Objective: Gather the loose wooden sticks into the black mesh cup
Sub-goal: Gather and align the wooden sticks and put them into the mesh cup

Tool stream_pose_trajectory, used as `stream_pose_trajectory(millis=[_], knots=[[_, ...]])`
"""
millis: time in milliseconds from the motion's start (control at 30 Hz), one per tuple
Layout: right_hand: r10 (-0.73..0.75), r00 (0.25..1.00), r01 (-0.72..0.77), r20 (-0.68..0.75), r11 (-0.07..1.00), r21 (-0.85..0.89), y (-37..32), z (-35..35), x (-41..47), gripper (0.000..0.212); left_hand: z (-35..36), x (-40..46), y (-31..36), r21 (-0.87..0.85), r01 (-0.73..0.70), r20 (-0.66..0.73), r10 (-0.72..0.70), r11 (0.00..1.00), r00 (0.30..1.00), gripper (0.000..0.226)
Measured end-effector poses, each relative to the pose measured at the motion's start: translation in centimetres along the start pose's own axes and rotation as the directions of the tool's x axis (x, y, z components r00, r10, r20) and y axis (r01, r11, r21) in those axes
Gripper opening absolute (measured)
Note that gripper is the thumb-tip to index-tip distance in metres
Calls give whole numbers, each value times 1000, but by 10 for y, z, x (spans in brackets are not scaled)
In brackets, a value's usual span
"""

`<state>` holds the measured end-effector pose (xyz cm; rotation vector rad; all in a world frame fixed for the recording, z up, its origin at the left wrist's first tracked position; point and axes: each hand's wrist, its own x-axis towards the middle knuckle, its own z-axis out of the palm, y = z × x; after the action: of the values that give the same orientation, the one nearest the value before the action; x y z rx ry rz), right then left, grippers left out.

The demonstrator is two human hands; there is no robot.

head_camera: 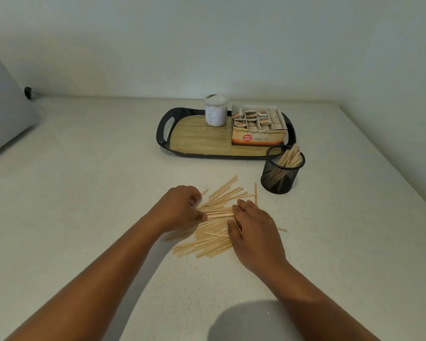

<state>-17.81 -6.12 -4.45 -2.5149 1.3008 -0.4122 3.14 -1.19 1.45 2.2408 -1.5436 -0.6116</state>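
A scattered pile of loose wooden sticks lies on the pale counter in front of me. My left hand sits at the pile's left side, its thumb and fingers pinching the ends of a few sticks. My right hand lies on the pile's right side, fingers curled over the other ends of the same sticks. The black mesh cup stands upright to the upper right of the pile, with several sticks leaning inside it.
A black-rimmed tray with a wood-look floor stands behind the cup, holding a white jar and an open box of ginger tea sachets. A grey panel stands at the far left. The wall runs along the back.
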Motion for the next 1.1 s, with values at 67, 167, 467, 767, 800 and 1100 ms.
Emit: stream_pose_trajectory(millis=[67,167,467,767,800,1100], knots=[[-3,1000,3,-19,1000,8,0,0,-2,49,3,0,1,-40,-11,-9,11,999,1000,47],[-14,999,14,-43,1000,12,0,1,-2,44,4,1,3,-34,-51,4,52,998,999,36],[27,993,-16,-116,996,92,-1,-1,-5,43,13,-5,7,-15,-121,-53,120,992,991,9],[12,981,17,-192,989,150,-3,-7,-9,48,8,-14,12,8,-204,-128,203,979,971,15],[5,981,23,-192,989,145,-3,-6,-9,46,8,-15,12,4,-215,-126,214,977,969,16],[-49,951,96,-304,985,142,-1,-4,-10,28,12,-29,12,49,-347,-87,350,937,933,20]])
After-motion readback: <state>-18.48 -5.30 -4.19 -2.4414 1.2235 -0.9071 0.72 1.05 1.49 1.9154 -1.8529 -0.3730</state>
